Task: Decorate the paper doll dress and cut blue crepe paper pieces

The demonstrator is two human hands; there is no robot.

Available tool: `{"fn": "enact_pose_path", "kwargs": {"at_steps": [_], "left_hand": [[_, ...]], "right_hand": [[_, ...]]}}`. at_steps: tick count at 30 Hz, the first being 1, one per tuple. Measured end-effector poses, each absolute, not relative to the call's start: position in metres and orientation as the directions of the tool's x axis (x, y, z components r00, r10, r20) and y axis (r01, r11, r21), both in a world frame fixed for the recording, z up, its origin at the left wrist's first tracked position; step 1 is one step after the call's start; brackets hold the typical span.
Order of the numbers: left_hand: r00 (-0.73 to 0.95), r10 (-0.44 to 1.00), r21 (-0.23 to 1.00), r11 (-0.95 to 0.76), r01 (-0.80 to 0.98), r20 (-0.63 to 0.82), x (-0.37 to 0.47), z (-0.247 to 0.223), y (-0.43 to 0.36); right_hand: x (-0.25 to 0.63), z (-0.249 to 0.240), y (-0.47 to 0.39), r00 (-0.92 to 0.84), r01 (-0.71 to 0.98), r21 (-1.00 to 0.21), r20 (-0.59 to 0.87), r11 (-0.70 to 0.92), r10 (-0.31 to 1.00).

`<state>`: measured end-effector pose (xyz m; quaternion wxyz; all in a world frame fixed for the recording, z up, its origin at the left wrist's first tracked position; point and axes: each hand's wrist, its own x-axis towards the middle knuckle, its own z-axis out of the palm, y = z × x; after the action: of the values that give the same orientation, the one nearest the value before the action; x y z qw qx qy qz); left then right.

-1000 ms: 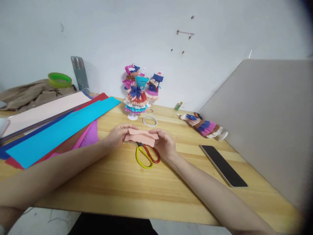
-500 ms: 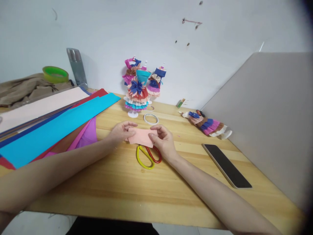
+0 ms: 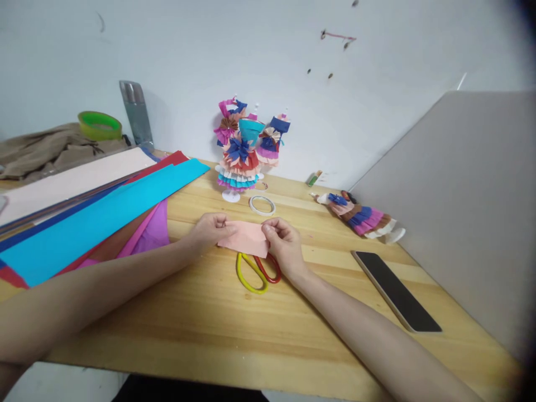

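A small pink piece of crepe paper [image 3: 244,239] is stretched between my two hands above the wooden table. My left hand [image 3: 211,230] pinches its left end between thumb and fingers. At the right end, the thumb and fingers of my right hand [image 3: 283,243] are closed on the upper corner. Just below the paper lie scissors [image 3: 252,281] with one yellow and one red handle loop; their blades are hidden under it. A roll of white tape [image 3: 262,205] lies flat beyond my hands.
Long coloured paper sheets [image 3: 113,206] lie at the left. Small dress forms in ruffled paper [image 3: 238,162] stand at the back; another paper dress [image 3: 360,215] lies on its side. A phone [image 3: 397,291] is on the right, a bottle [image 3: 137,114] and green tape roll [image 3: 99,125] back left.
The fingers have closed more tightly on the pink paper, whose ends have shifted slightly in the grip. The whole view has moved a little, so everything appears slightly further right.
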<state>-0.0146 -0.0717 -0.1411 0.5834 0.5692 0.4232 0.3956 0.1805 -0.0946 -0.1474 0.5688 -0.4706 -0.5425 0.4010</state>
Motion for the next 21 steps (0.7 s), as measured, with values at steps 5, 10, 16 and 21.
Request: {"fn": "enact_pose_path", "kwargs": {"at_steps": [5,10,16,21], "left_hand": [[0.283,0.959,0.998,-0.016,0.065,-0.003,-0.013,-0.145,-0.072],[0.259,0.966,1.000,-0.012,0.024,0.005,-0.013,-0.145,-0.072],[0.274,0.959,0.994,-0.089,0.060,0.069,-0.012,-0.151,-0.073],[0.282,0.956,0.988,-0.115,0.103,0.082,-0.010,-0.155,-0.069]], "right_hand": [[0.179,-0.149,-0.095,0.077,0.063,-0.966,0.253,0.249,0.964],[0.184,-0.143,-0.093,0.066,0.058,-0.960,0.279,0.275,0.958],[0.203,-0.082,-0.044,0.209,0.179,-0.814,0.581,0.553,0.787],[0.193,-0.013,0.037,0.091,0.335,-0.740,0.642,0.584,0.762]]}}
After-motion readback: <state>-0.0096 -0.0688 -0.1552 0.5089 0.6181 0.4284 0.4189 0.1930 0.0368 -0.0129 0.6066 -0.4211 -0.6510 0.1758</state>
